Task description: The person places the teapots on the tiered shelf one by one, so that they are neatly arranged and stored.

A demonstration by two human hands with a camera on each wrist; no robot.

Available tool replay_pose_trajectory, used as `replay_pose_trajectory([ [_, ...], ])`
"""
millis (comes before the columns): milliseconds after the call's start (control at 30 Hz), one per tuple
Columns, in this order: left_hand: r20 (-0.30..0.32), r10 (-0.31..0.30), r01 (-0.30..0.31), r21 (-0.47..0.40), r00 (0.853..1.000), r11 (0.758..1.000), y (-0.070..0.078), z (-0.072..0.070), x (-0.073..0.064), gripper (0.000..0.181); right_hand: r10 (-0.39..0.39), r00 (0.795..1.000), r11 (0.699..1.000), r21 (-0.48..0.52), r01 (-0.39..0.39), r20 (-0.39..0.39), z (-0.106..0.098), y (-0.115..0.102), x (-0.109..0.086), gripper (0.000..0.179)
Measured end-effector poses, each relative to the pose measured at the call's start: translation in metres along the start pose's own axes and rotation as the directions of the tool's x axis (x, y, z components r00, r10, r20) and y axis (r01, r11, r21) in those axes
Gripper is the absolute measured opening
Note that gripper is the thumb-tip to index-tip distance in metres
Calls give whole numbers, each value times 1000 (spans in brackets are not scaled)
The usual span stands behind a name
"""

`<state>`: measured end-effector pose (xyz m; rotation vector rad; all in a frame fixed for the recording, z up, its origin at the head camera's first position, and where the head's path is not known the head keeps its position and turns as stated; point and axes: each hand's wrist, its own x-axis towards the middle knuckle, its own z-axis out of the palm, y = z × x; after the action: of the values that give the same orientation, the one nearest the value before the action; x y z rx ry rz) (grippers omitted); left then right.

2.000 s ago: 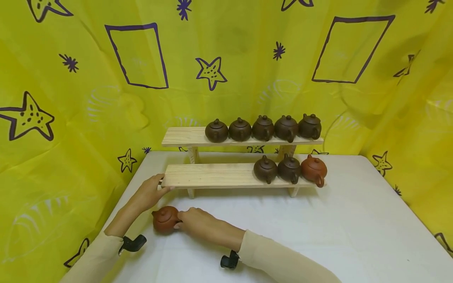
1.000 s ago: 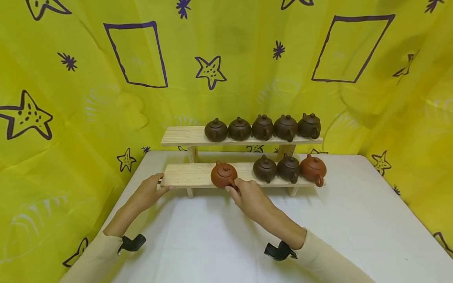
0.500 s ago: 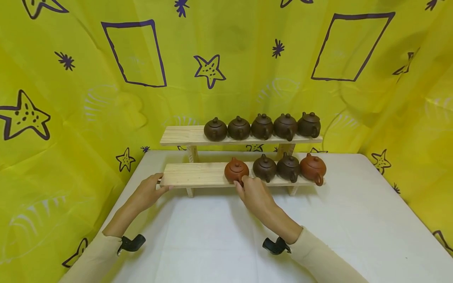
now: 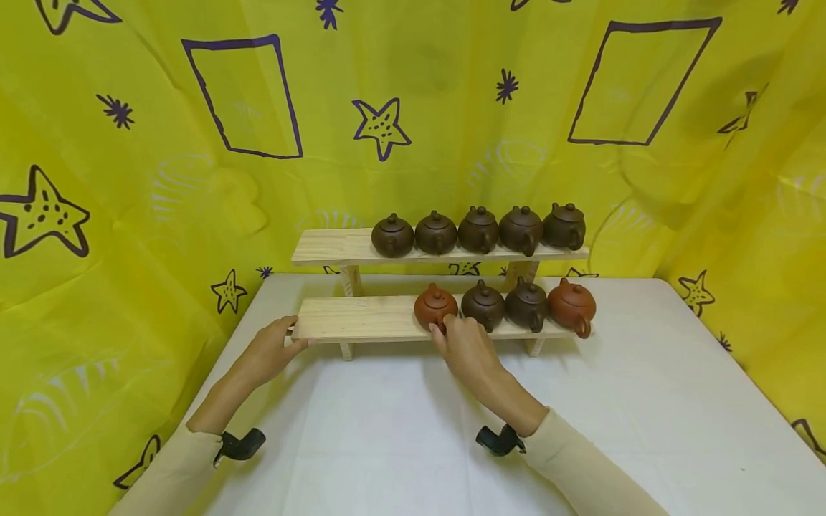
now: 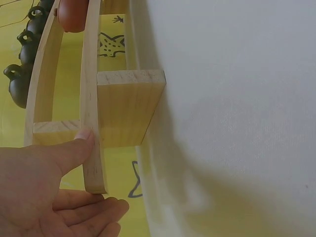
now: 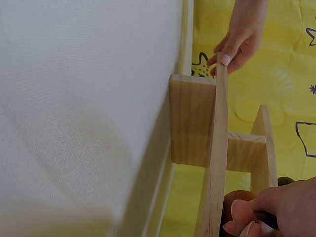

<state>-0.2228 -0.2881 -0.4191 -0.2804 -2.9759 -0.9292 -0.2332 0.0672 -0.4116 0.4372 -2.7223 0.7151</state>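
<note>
A two-tier wooden shelf (image 4: 355, 315) stands on the white table. My right hand (image 4: 471, 351) pinches the handle of a reddish-brown clay teapot (image 4: 435, 304) that sits upright on the lower tier, just left of a dark brown teapot (image 4: 482, 304). Part of the handle is hidden behind the fingers. My left hand (image 4: 267, 351) holds the left end of the lower board; in the left wrist view the thumb (image 5: 85, 134) lies on the board's front edge and the fingers are around its end. The right wrist view shows the teapot (image 6: 237, 197) partly covered by my right hand (image 6: 291, 207).
On the lower tier, another dark teapot (image 4: 527, 304) and a second reddish teapot (image 4: 572, 307) stand farther right. Several dark brown teapots (image 4: 478, 231) line the upper tier. A yellow patterned curtain (image 4: 439, 93) surrounds the white table (image 4: 400, 430).
My right hand has carried the reddish teapot from the table up onto the lower tier, then slid it right, close to the dark teapot. My left hand has stayed at the board's end.
</note>
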Motion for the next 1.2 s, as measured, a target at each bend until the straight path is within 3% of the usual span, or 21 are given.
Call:
replay_pose_trajectory([
  [900,1,13,-13,1,1000,1000,-1,3,5,57,47,999,997,-55,-47,-13,1,1,3,37],
  [1100,10,-1,1,-9,1000,1000,-3,3,7,62,59,998,997,-47,-59,5,1,4,4,54],
  [1200,0,9,-9,-33,1000,999,-6,5,6,62,48,998,998,-52,-45,51,0,7,0,61],
])
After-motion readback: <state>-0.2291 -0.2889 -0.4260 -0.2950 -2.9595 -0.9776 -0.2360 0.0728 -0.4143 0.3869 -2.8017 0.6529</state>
